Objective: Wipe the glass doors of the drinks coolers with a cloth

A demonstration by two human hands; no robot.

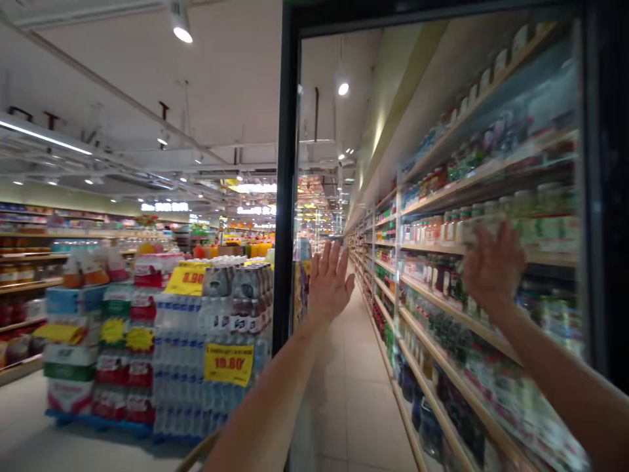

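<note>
A tall glass door (442,105) with a black frame (285,196) stands in front of me, and both my palms lie flat against its pane. My left hand (330,280) is open, fingers up and together, near the frame's left edge. My right hand (493,267) is open too, somewhat blurred, further right on the glass. Neither hand holds anything. Through the glass I see long shelves (462,196) of bottles and jars running down an aisle.
A stack of bottled water packs (216,354) with yellow price signs stands at the left on the floor, beside boxed goods (73,347). More shelving (29,262) lines the far left wall. A tiled aisle floor (358,393) runs ahead.
</note>
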